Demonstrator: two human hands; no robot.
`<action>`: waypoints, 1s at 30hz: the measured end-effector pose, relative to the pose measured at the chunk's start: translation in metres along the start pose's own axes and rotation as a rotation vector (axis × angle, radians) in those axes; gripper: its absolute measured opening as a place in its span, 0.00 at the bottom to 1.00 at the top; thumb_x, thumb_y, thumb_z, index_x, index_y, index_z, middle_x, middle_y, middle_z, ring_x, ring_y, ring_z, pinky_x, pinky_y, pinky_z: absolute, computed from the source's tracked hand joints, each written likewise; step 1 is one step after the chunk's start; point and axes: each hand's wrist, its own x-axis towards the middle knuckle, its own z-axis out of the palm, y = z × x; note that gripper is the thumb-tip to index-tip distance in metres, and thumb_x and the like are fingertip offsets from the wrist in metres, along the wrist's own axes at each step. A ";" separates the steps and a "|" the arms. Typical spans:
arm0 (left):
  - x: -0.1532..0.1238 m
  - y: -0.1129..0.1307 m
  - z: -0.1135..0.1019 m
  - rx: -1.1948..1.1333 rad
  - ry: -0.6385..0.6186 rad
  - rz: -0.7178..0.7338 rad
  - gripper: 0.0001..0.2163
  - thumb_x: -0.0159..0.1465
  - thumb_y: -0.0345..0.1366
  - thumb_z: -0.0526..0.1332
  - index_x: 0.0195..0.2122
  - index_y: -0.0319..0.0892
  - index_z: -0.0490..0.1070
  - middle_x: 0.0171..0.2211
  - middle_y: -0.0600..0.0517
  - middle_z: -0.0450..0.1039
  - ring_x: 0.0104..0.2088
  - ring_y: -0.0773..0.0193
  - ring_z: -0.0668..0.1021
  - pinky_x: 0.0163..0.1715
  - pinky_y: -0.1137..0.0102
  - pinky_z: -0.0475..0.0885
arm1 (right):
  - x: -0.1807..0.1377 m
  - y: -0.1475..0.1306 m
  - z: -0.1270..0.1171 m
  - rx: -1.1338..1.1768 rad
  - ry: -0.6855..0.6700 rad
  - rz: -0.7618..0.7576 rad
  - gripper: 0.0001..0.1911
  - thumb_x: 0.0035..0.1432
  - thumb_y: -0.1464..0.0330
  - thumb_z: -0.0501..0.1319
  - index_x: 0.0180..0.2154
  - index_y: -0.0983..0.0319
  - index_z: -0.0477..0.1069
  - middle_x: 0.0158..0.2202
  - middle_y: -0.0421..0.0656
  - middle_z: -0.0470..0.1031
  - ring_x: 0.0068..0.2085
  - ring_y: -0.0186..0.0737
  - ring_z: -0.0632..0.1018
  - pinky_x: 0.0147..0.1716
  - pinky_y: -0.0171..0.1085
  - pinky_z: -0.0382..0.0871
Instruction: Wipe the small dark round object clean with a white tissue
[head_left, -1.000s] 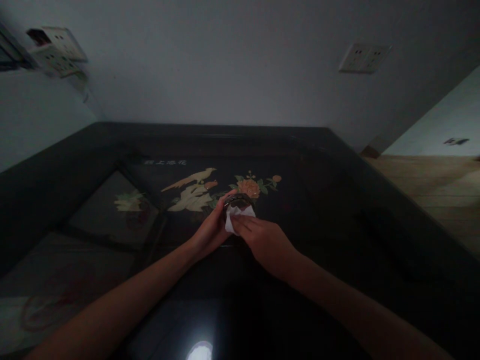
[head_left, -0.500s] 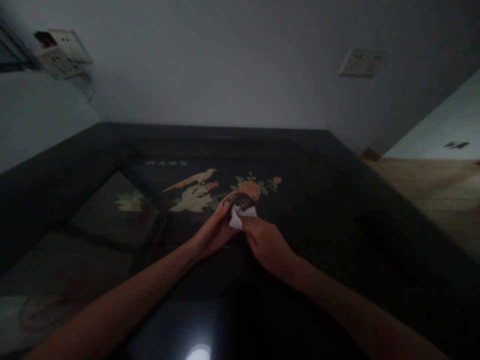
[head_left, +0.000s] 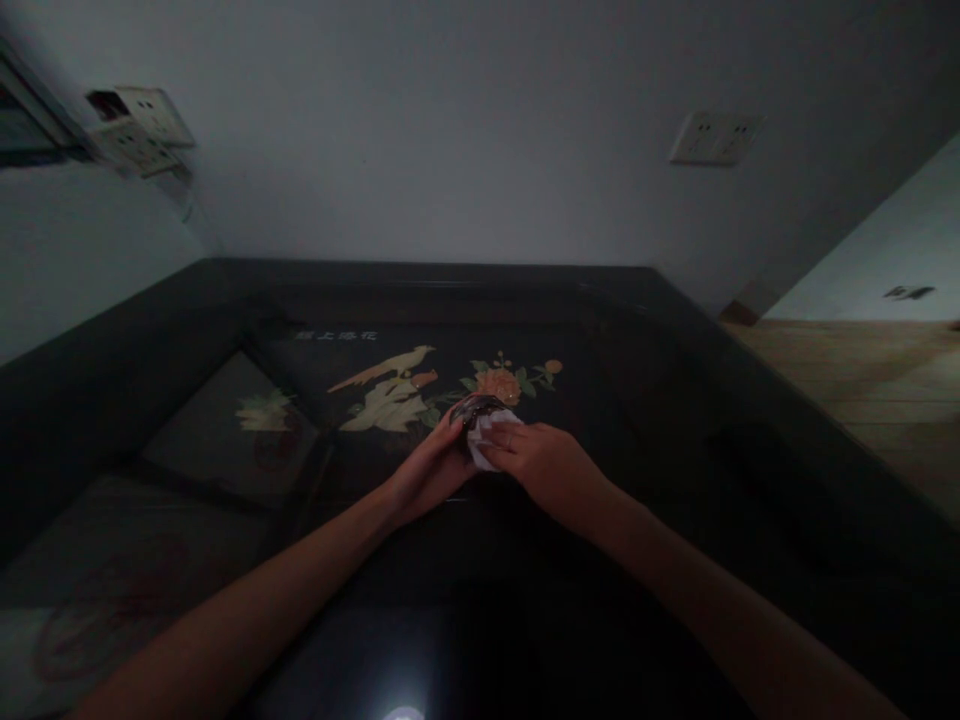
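In the head view, my left hand [head_left: 435,465] is closed around a small dark, shiny object [head_left: 480,405] with a curved top; its kind is too dim to make out. My right hand [head_left: 551,465] holds a crumpled white tissue [head_left: 484,452] and presses it against the near right side of that object. Both hands meet over the middle of a glossy black table [head_left: 600,540]. The fingers of my left hand are partly hidden behind the object and the tissue.
Inlaid on the tabletop are a bird [head_left: 390,368] and an orange flower [head_left: 499,385]. A pale wall with a double socket [head_left: 716,138] on the right and more sockets [head_left: 139,130] on the left rises behind. Wooden floor [head_left: 855,375] shows at right.
My right hand has shifted slightly, its fingers now lying flatter over the tissue, which covers more of the object's right side. My left hand keeps its hold. The view has tilted a little.
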 end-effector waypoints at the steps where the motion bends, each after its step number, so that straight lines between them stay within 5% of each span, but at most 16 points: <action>1: 0.000 0.000 -0.001 -0.012 -0.002 -0.019 0.20 0.64 0.35 0.59 0.58 0.48 0.62 0.52 0.47 0.70 0.49 0.61 0.73 0.48 0.66 0.68 | 0.000 0.002 -0.004 -0.076 -0.021 -0.025 0.15 0.62 0.78 0.52 0.47 0.65 0.73 0.52 0.52 0.75 0.54 0.47 0.74 0.47 0.44 0.71; 6: 0.000 -0.001 -0.002 -0.024 -0.019 -0.064 0.21 0.64 0.35 0.59 0.59 0.49 0.62 0.54 0.48 0.69 0.48 0.61 0.74 0.46 0.66 0.70 | -0.001 0.005 -0.013 -0.119 -0.055 -0.029 0.15 0.63 0.76 0.53 0.47 0.64 0.74 0.51 0.51 0.75 0.53 0.46 0.75 0.45 0.41 0.72; 11: -0.002 0.000 0.000 0.082 -0.009 -0.038 0.18 0.63 0.34 0.61 0.55 0.46 0.65 0.53 0.46 0.70 0.51 0.58 0.74 0.52 0.62 0.67 | -0.001 0.007 -0.010 0.195 -0.027 0.104 0.20 0.61 0.80 0.50 0.48 0.61 0.74 0.48 0.47 0.78 0.49 0.41 0.77 0.48 0.38 0.69; 14: -0.002 -0.001 -0.001 0.127 0.011 -0.014 0.17 0.62 0.36 0.62 0.53 0.44 0.67 0.51 0.46 0.71 0.50 0.56 0.74 0.52 0.59 0.67 | 0.000 0.000 -0.009 0.352 -0.017 0.197 0.19 0.57 0.81 0.51 0.42 0.62 0.76 0.40 0.46 0.80 0.41 0.41 0.80 0.42 0.36 0.69; 20: -0.001 0.000 -0.002 0.170 0.031 0.029 0.19 0.59 0.41 0.66 0.49 0.41 0.70 0.47 0.45 0.74 0.48 0.56 0.75 0.50 0.63 0.68 | 0.002 -0.021 0.008 0.604 0.185 0.293 0.16 0.58 0.81 0.52 0.41 0.63 0.75 0.36 0.43 0.81 0.36 0.38 0.80 0.36 0.33 0.70; 25: 0.002 -0.002 0.001 0.130 0.048 0.047 0.18 0.60 0.44 0.64 0.49 0.42 0.70 0.46 0.47 0.74 0.50 0.56 0.74 0.51 0.64 0.67 | 0.001 -0.017 0.012 0.305 0.146 0.102 0.20 0.61 0.81 0.51 0.52 0.68 0.69 0.51 0.52 0.75 0.52 0.43 0.76 0.50 0.39 0.69; 30: 0.002 -0.004 -0.003 0.122 0.045 0.039 0.16 0.61 0.40 0.63 0.50 0.45 0.69 0.46 0.48 0.73 0.44 0.62 0.75 0.46 0.67 0.69 | 0.001 -0.004 -0.005 -0.126 0.010 -0.019 0.15 0.62 0.78 0.53 0.48 0.69 0.72 0.51 0.56 0.75 0.53 0.50 0.75 0.46 0.45 0.72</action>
